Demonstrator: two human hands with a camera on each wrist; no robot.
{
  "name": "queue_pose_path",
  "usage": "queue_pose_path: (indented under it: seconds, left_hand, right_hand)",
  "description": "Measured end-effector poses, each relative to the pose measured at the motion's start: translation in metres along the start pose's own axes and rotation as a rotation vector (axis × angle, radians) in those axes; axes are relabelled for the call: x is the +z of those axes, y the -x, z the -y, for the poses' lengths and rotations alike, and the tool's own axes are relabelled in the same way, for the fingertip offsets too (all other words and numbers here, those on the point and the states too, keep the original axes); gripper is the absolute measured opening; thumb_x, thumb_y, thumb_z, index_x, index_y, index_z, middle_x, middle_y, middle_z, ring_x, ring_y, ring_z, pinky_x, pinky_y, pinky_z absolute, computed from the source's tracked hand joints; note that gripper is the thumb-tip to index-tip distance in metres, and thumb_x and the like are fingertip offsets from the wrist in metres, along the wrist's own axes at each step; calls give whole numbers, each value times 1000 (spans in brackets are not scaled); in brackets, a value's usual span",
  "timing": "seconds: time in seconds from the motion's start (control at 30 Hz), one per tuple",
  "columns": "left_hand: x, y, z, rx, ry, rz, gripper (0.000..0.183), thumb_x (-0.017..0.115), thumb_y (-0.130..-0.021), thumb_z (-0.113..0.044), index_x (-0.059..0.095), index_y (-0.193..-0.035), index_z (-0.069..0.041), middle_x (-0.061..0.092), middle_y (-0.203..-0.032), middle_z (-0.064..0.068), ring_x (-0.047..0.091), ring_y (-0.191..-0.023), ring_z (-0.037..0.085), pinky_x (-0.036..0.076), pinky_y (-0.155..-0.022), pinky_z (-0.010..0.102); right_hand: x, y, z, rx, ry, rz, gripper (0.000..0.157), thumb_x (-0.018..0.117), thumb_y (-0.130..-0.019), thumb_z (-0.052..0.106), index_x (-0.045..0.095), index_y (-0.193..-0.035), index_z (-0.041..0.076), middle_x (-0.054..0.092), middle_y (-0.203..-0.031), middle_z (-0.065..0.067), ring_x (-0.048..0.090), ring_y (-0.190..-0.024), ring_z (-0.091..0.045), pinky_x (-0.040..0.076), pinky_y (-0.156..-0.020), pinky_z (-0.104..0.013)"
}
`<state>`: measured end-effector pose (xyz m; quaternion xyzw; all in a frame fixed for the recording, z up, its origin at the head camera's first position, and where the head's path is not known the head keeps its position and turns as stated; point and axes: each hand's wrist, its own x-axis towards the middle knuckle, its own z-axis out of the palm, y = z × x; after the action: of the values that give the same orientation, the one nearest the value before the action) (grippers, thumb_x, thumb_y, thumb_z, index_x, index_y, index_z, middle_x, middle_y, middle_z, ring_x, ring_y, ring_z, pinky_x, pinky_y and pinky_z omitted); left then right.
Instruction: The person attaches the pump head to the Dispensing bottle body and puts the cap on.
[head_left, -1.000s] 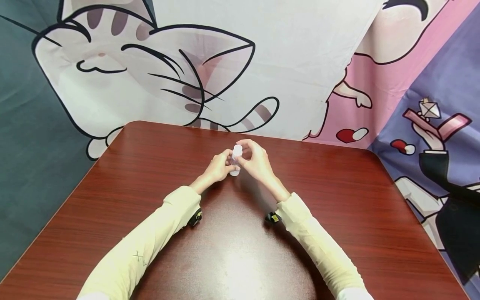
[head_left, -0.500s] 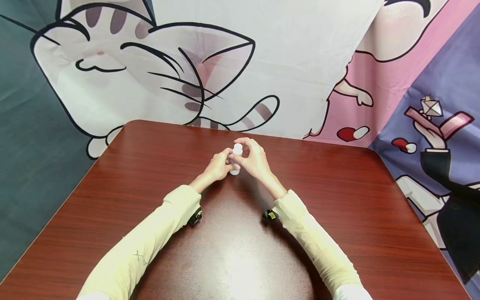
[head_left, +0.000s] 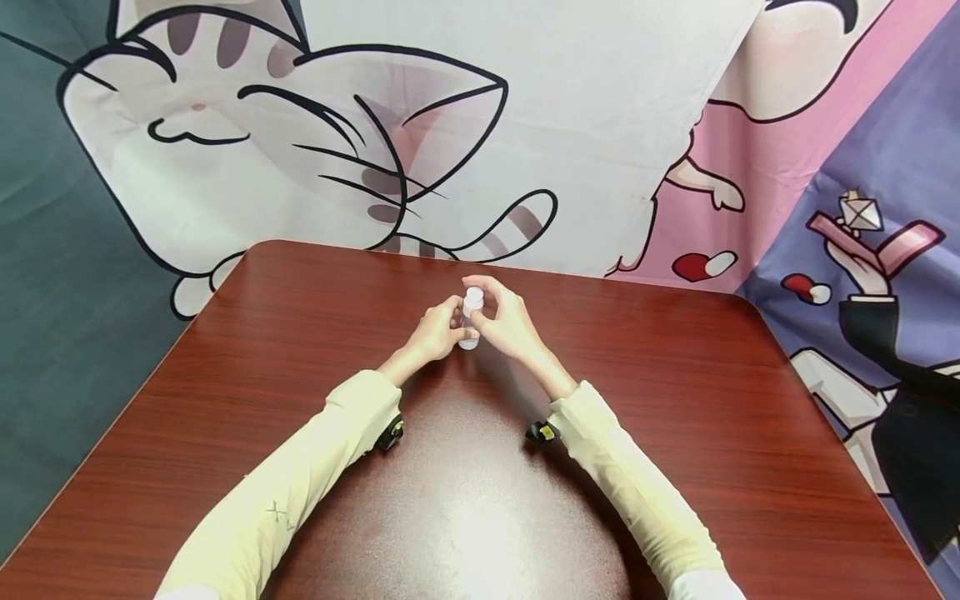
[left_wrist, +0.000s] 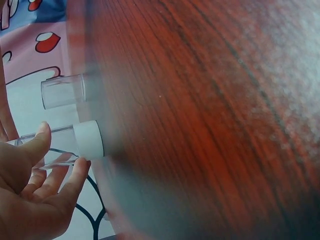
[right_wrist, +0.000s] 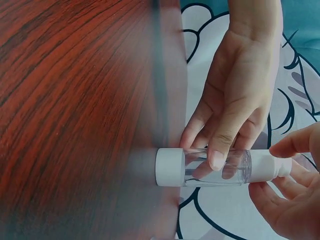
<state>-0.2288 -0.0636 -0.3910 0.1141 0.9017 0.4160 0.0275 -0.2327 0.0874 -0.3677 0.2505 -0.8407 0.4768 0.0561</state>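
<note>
A small clear bottle (right_wrist: 200, 170) with a white base and a white collar and top (right_wrist: 265, 165) stands upright on the table. My left hand (head_left: 437, 332) grips its clear body, with the thumb across the near side, as the right wrist view shows. The white top is between the thumb and fingers of my right hand (head_left: 510, 323), which pinches it. In the left wrist view, a clear open-looking cylinder (left_wrist: 62, 91), like a cap, stands on the table beside the bottle. That cylinder cannot be made out in the head view.
The red-brown wooden table (head_left: 315, 300) reaches back to a hanging cartoon cloth (head_left: 585, 125). Glare lies on its near middle. A dark camera mount (head_left: 391, 434) is on the left wrist, and another dark mount (head_left: 541, 432) is on the right.
The fingers of my right hand have shifted slightly to the left around the bottle's white top. My left hand and the bottle stay almost in place.
</note>
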Motion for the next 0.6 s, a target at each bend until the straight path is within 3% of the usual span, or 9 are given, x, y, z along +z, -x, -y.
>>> queue_pose_path:
  seconds: [0.27, 0.6]
  left_hand:
    - [1, -2, 1, -16, 6, 13, 41, 70, -87, -16, 52, -121, -2, 64, -106, 15, 58, -95, 26, 46, -86, 37]
    - [1, -2, 2, -10, 8, 8, 40, 71, -87, -17, 52, -120, -3, 64, -105, 15, 59, -96, 26, 46, -86, 38]
  right_hand:
    - [-1, 1, -2, 20, 42, -17, 43, 58, -85, -2, 56, -127, 6, 66, -116, -14, 64, -107, -27, 49, -93, -42]
    - [1, 1, -3, 45, 45, -64, 36, 66, -85, 3, 60, -120, 5, 68, -106, -14, 67, -91, -26, 54, -83, -38]
